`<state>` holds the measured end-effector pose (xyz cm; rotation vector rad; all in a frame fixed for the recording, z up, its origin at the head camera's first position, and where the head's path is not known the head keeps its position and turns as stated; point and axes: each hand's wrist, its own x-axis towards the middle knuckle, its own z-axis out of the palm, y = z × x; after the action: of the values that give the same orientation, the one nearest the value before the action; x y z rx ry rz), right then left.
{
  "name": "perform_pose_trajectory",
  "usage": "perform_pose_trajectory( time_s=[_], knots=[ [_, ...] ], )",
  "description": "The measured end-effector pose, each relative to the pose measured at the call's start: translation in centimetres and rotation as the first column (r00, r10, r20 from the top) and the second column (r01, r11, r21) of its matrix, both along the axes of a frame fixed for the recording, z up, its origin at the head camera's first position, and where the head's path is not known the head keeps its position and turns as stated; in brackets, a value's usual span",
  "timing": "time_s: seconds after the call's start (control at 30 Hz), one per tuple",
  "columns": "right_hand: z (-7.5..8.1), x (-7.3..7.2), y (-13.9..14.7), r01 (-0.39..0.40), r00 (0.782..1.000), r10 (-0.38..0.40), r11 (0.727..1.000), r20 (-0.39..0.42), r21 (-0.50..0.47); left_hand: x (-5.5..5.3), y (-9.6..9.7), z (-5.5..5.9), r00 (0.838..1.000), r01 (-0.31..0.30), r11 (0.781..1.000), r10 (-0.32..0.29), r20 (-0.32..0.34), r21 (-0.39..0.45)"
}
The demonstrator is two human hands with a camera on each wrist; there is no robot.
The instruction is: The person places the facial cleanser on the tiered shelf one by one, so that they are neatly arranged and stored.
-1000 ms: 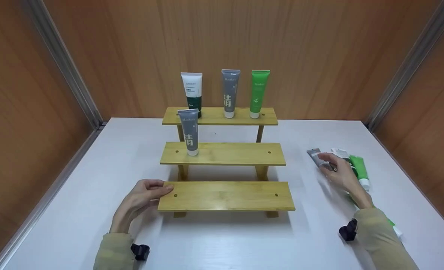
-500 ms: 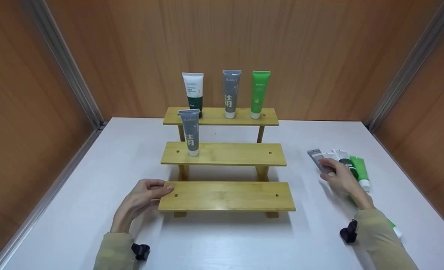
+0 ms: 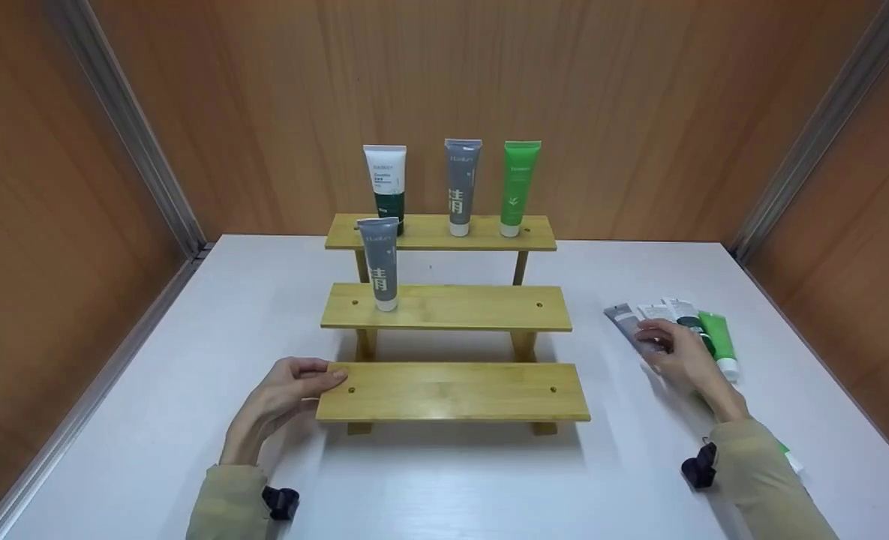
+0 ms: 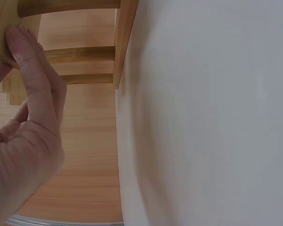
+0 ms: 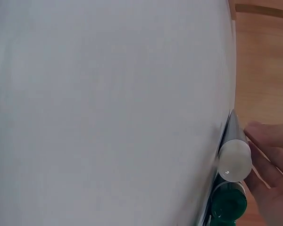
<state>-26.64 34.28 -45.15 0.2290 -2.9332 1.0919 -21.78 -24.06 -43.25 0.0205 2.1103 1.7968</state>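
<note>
At the near left corner of a three-step bamboo display stand, my left hand pinches the lowest board, thumb on top and fingers beneath. My right hand is bent over a grey squeeze tube lying on the table at the right. In the right wrist view, thumb and fingers are loosely bent right beside that tube's white cap. Close by lie white-and-dark-green tubes and a green tube. A grey tube stands cap-down on the middle step.
On the top step stand a white-and-dark-green tube, a grey tube and a green tube. Another green tube is partly hidden under my right sleeve. Wood panels enclose the white table.
The lying grey tube has shifted a little left, away from the other tubes, with my right fingers over it. My left hand and the stand have stayed put.
</note>
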Motion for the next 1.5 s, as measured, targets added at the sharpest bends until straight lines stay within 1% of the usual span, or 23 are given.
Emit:
perform_pose_trajectory(
  time_s=[0.4, 0.57, 0.7, 0.87, 1.03, 1.17, 1.5],
  knots=[
    [0.2, -0.1, -0.5, 0.051, 0.999, -0.051, 0.998, 0.004, -0.021, 0.0, 0.0, 0.0, 1.000, -0.007, 1.000, 0.007, 0.001, -0.014],
    [0.2, -0.1, -0.8, 0.054, 0.998, -0.053, 0.998, -0.018, 0.019, -0.1, 0.1, 0.0, 1.000, -0.006, 1.000, 0.006, 0.004, -0.022],
    [0.3, -0.2, -1.0, 0.056, 0.998, -0.056, 0.996, -0.007, 0.073, -0.1, 0.1, 0.0, 1.000, -0.001, 1.000, 0.001, 0.007, -0.012],
    [0.3, -0.4, -1.3, 0.049, 0.999, -0.047, 0.992, -0.021, 0.114, -0.1, 0.0, 0.1, 1.000, 0.001, 1.000, -0.001, 0.015, 0.000],
    [0.1, -0.5, -1.4, 0.010, 0.998, -0.002, 0.989, -0.056, 0.150, -0.1, 0.0, 0.1, 1.000, -0.001, 1.000, 0.001, 0.015, 0.001],
    [0.1, -0.6, -1.3, -0.001, 0.998, 0.010, 0.990, -0.057, 0.142, 0.0, 0.0, 0.1, 1.000, -0.008, 1.000, 0.008, 0.017, 0.000],
    [0.6, -0.9, -2.0, -0.006, 1.000, 0.007, 0.989, -0.005, 0.145, 0.0, 0.0, 0.2, 1.000, -0.001, 1.000, 0.001, 0.026, -0.005]
  ],
)
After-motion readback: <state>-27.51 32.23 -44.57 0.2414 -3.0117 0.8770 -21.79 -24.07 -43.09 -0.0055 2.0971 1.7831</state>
